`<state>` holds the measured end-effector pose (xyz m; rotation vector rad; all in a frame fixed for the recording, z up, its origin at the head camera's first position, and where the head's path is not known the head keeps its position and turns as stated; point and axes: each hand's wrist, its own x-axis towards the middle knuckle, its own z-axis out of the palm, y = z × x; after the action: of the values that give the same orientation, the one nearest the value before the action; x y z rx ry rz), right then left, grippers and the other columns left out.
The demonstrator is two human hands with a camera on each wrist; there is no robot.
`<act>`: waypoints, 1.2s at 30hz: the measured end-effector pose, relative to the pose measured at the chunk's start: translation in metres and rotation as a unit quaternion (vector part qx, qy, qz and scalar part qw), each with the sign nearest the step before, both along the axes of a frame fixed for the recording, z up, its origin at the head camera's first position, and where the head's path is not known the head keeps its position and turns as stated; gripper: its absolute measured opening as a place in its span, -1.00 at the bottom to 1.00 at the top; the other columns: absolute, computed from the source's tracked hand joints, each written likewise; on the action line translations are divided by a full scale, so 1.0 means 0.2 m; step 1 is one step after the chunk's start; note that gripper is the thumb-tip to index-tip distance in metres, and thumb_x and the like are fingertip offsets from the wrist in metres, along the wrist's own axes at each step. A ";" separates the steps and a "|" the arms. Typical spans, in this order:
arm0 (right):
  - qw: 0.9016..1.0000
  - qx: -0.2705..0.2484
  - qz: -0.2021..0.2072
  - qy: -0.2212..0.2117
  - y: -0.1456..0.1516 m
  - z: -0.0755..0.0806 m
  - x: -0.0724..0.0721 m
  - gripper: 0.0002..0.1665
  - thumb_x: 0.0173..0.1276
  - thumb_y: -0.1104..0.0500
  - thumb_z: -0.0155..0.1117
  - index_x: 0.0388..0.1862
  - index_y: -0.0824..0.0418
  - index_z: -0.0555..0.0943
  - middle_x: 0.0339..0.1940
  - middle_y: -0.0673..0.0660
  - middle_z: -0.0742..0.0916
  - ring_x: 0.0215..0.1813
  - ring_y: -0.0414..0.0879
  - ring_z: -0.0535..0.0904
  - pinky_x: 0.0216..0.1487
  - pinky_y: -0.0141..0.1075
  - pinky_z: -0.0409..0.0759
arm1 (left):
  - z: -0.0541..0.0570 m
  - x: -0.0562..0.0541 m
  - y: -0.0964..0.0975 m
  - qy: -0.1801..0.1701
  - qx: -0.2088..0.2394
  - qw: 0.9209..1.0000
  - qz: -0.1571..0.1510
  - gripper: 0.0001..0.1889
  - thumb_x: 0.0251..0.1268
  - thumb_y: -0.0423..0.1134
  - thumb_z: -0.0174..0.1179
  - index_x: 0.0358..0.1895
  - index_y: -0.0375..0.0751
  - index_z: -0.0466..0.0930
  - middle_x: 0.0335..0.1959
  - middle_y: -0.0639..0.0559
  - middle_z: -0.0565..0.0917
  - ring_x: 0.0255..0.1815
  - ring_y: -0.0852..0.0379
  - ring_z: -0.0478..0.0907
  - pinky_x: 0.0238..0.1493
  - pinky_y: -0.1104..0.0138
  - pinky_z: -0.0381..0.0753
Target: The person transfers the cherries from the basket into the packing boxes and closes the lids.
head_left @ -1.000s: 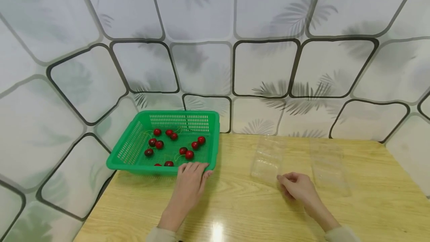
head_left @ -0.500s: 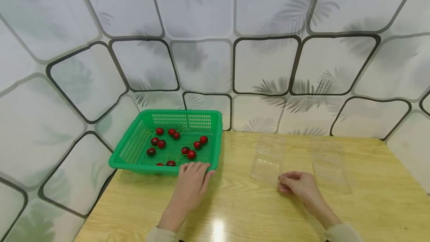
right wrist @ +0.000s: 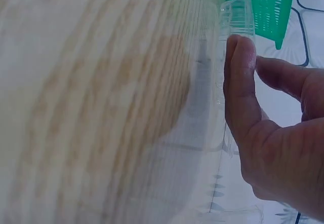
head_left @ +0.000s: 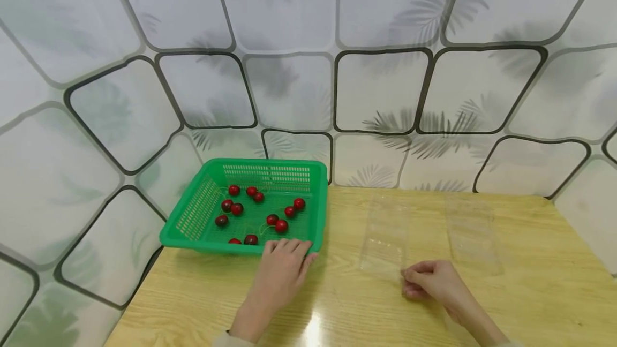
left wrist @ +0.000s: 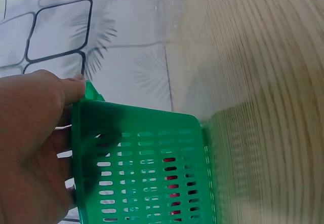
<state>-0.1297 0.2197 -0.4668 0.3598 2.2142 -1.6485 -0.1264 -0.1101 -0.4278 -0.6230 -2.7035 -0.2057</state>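
In the head view, my left hand grips the front rim of a green plastic basket near its right corner. The left wrist view has the thumb on the rim and the curled fingers on the rim's other side. Inside the basket lie several dark red cherries, some with green stems. My right hand pinches the near right corner of a clear plastic box that lies on the table. Up close in the right wrist view, the fingers meet the clear plastic's edge.
A second clear plastic box lies to the right of the first. The wooden table backs onto a patterned wall, which also stands along the left side. Light reflects off the tabletop near the front.
My left hand and the basket have shifted a little to the right and nearer. The right hand has come slightly nearer, along with the near end of the clear box.
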 end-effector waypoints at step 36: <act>0.987 -0.031 0.154 -0.041 0.07 0.02 0.11 -0.64 0.55 0.13 0.17 -0.25 0.43 0.68 -0.48 0.04 0.75 -0.46 -0.23 0.72 -0.38 -0.39 0.73 | 0.18 -0.16 -0.21 -0.148 0.085 0.985 0.008 -0.79 0.48 -0.16 0.24 -0.02 -0.17 0.76 -0.10 -0.02 0.80 -0.14 0.00 0.75 -0.11 0.11 0.73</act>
<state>-0.1086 0.2339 -0.4626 0.0617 2.0331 -1.5038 -0.1581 -0.1530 -0.3920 -0.5571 -2.9300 -0.5586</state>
